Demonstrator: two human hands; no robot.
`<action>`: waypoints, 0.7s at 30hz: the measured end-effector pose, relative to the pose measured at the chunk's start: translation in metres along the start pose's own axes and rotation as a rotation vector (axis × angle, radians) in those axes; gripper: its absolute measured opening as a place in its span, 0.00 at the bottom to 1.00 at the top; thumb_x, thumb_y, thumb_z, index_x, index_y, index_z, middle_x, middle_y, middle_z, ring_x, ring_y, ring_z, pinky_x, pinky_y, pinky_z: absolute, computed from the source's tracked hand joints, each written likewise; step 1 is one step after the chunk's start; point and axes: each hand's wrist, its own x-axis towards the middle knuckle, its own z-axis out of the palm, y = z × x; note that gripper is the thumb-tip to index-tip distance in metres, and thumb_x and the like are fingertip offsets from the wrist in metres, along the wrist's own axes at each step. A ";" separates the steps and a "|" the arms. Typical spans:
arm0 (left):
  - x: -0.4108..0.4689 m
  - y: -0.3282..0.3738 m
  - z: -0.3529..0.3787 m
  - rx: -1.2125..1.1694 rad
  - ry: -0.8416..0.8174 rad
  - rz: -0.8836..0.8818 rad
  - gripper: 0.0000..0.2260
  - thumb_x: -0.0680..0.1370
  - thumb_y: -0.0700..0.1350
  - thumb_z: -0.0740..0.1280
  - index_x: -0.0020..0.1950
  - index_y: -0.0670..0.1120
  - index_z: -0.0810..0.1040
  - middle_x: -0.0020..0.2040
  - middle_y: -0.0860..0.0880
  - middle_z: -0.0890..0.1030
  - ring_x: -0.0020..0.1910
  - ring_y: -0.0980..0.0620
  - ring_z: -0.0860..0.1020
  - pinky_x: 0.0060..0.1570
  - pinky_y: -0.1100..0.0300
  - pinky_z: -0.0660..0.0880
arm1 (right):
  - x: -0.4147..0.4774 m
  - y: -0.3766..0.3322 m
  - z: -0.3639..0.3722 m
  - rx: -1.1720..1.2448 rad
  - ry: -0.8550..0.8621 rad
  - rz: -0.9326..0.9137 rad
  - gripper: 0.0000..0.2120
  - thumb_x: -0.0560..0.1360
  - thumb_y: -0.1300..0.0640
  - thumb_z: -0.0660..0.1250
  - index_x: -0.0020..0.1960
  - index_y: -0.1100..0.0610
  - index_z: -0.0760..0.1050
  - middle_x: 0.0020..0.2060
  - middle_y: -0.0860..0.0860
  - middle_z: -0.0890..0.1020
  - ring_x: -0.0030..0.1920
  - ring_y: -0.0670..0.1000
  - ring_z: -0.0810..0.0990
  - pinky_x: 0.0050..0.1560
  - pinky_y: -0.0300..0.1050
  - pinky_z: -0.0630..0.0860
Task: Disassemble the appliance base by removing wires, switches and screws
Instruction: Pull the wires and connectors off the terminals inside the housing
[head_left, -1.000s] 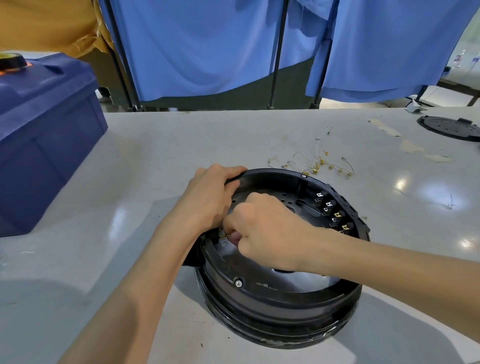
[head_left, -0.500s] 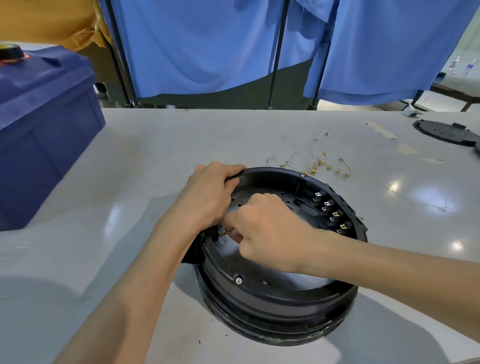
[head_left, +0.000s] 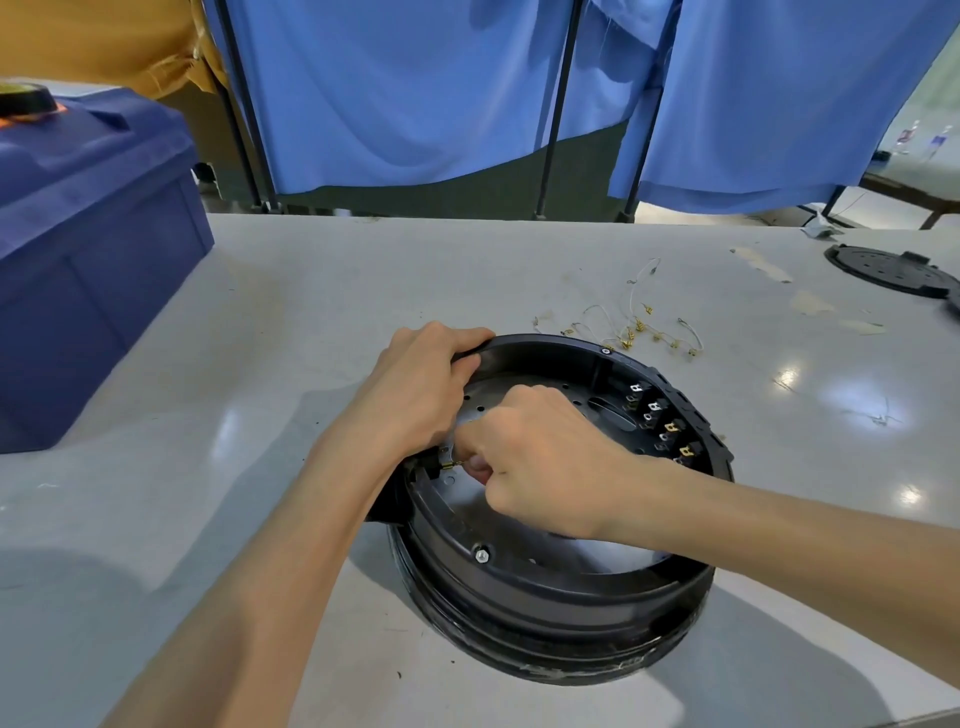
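Grey tabletop (head_left: 260, 364), frame centre: wire removal from round black plastic appliance base (head_left: 545, 623).
Left hand (head_left: 415, 395) grips the base; right hand (head_left: 545, 457) pinches small brass terminal (head_left: 451, 465); next, pull it free.

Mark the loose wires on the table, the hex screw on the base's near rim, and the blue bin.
loose wires (head_left: 630, 332): head view, brass terminals at the tangle's middle.
hex screw (head_left: 482, 555): head view, centre of its head.
blue bin (head_left: 119, 280): head view, its side wall.

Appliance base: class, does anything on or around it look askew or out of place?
The appliance base appears tilted on the table, steadied by the left hand gripping its rim. Loose wires lie scattered just beyond it.
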 end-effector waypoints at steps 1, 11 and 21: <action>0.000 0.000 0.000 -0.005 0.004 -0.001 0.14 0.81 0.44 0.59 0.62 0.57 0.77 0.54 0.48 0.82 0.54 0.48 0.77 0.56 0.51 0.74 | 0.000 0.002 0.000 0.028 -0.007 0.022 0.08 0.67 0.64 0.61 0.31 0.56 0.66 0.23 0.51 0.62 0.31 0.61 0.64 0.32 0.47 0.59; 0.000 0.006 -0.007 -0.093 -0.090 0.020 0.13 0.81 0.42 0.59 0.60 0.54 0.79 0.46 0.52 0.83 0.49 0.51 0.79 0.53 0.55 0.75 | -0.004 0.028 -0.035 0.612 -0.003 0.156 0.07 0.77 0.58 0.69 0.47 0.60 0.84 0.33 0.50 0.84 0.35 0.43 0.82 0.40 0.32 0.76; 0.024 0.007 0.002 0.126 -0.146 -0.036 0.20 0.80 0.54 0.60 0.72 0.60 0.66 0.69 0.52 0.73 0.69 0.47 0.69 0.67 0.50 0.66 | -0.018 0.163 -0.046 0.422 0.421 0.666 0.06 0.77 0.59 0.69 0.46 0.61 0.83 0.39 0.52 0.83 0.42 0.51 0.81 0.37 0.35 0.71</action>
